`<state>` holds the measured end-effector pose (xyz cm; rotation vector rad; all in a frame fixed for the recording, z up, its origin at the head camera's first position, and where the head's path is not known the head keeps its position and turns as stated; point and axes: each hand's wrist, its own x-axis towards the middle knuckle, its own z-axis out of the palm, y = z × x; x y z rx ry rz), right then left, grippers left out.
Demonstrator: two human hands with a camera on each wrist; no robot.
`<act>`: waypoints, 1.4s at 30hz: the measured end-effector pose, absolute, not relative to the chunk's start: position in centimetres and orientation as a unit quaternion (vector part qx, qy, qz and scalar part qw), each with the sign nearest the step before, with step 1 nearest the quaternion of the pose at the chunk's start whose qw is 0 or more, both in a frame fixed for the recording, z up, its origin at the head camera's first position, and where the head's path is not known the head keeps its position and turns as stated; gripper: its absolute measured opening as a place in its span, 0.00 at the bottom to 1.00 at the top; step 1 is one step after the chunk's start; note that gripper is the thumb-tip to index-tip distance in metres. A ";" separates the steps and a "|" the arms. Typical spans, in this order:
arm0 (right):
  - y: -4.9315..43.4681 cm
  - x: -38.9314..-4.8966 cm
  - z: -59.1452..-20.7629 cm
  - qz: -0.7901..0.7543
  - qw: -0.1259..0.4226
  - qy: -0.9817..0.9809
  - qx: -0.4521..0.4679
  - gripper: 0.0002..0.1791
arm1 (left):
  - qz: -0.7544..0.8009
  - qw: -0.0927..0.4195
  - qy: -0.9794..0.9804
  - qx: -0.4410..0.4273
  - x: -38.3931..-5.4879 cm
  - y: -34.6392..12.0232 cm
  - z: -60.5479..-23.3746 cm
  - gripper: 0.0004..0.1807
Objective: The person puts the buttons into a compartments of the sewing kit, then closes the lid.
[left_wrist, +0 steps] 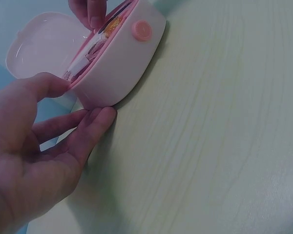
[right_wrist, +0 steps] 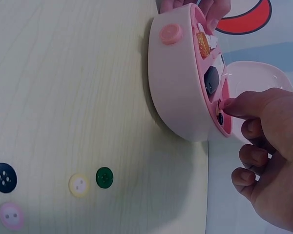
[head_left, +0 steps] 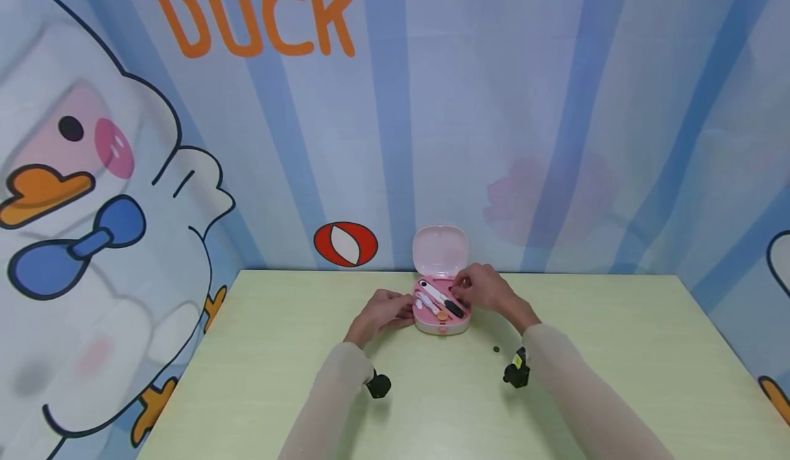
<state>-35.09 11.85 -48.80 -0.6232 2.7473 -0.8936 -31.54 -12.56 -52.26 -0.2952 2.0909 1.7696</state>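
A small pink and white sewing box (head_left: 441,328) sits near the back edge of the table, its clear pink lid (head_left: 441,249) raised behind it. My left hand (left_wrist: 44,151) holds the box's left end, thumb on the rim and fingertips low against its side. My right hand (right_wrist: 278,146) reaches into the right compartment, thumb and fingertips pinching what looks like a small button, mostly hidden. A dark button (right_wrist: 220,118) lies there below the thumb. A white tool with a black end (head_left: 455,308) and a round orange-gold piece (head_left: 442,316) rest in the tray.
On the table in front lie a green button (right_wrist: 104,177), a yellow-rimmed button (right_wrist: 78,185), a dark blue button (right_wrist: 4,177) and a pink button (right_wrist: 11,215). A printed cloth wall (head_left: 444,103) rises right behind the table's back edge.
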 end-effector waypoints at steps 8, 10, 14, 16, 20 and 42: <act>11.6 -35.2 -48.8 -0.321 0.108 0.916 -0.215 0.06 | 0.631 0.190 0.745 -0.100 -31.4 -12.7 -52.3 0.19; 11.5 -35.3 -48.8 -0.317 0.108 0.917 -0.217 0.07 | 0.631 0.190 0.746 -0.098 -31.4 -12.7 -52.3 0.19; 11.4 -35.3 -48.9 -0.310 0.104 0.923 -0.204 0.06 | 0.631 0.191 0.745 -0.097 -31.5 -12.7 -52.4 0.19; 11.4 -35.3 -48.9 -0.307 0.099 0.925 -0.199 0.06 | 0.630 0.191 0.746 -0.098 -31.5 -12.6 -52.4 0.19; 11.5 -35.0 -48.8 -0.305 0.088 0.927 -0.197 0.07 | 0.629 0.190 0.747 -0.098 -31.5 -12.6 -52.4 0.19; 16.9 -31.6 -48.6 -0.276 0.012 0.924 -0.266 0.13 | 0.636 0.195 0.741 -0.093 -31.5 -12.6 -52.4 0.21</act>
